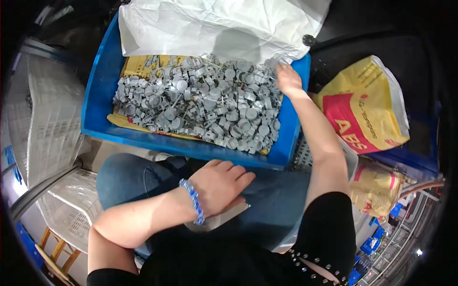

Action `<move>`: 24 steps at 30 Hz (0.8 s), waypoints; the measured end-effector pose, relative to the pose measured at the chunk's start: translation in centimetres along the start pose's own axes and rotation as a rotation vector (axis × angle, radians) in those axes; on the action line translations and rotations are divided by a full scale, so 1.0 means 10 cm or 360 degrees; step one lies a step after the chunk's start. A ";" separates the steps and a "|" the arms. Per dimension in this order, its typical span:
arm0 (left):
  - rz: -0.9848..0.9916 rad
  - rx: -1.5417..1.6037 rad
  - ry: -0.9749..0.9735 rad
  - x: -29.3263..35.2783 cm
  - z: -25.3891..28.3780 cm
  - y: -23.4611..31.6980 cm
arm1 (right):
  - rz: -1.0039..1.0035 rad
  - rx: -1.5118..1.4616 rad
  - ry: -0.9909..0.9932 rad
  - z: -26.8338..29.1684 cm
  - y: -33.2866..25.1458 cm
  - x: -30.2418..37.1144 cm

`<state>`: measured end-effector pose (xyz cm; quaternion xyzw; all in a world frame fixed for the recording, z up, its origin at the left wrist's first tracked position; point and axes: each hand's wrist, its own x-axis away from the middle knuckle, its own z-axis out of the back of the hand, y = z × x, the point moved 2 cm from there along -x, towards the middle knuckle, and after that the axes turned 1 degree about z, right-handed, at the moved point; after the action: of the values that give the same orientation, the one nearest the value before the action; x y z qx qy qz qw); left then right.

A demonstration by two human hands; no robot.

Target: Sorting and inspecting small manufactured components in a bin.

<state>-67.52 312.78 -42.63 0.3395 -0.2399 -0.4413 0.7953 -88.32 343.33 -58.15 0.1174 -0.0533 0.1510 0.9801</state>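
A blue bin in front of my lap holds a heap of small grey plastic parts, many of them round caps with thin stems. My right hand reaches to the bin's far right corner. Its fingers are bent in among the parts beside the white sheet, and the fingertips are partly hidden. Over my lap, near the bin's front wall, is my left hand with curled fingers and a blue beaded bracelet at the wrist. A pale flat piece shows under its palm; I cannot make out what it is.
A crumpled white sheet covers the bin's far side. Yellow sacking lies beneath the parts. To the right stands a yellow and red sack, with another yellow package below it. White perforated crates are stacked at the left.
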 end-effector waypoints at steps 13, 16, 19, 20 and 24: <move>0.0246 0.0194 -0.0152 -0.13 0.15 -0.25 | 0.0173 0.0405 -0.0688 -1.05 0.01 -0.99; 0.0244 0.0191 -0.0177 -0.19 0.15 -0.28 | 0.0178 0.0345 -0.0678 -1.14 0.08 -0.92; 0.0229 0.0167 -0.0184 -0.23 0.11 -0.31 | -0.0524 -0.0313 -0.0528 -1.33 0.22 -0.99; 0.0235 0.0155 -0.0193 -0.22 0.10 -0.32 | -0.0518 -0.0318 -0.0524 -1.31 0.22 -1.01; 0.0279 0.0135 -0.0168 -0.18 0.09 -0.32 | 0.0019 0.0053 -0.0811 -0.99 -0.08 -0.95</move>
<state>-70.78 312.80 -44.59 0.3270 -0.3286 -0.3766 0.8021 -96.37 342.35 -69.16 0.1674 -0.2968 0.1231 0.9321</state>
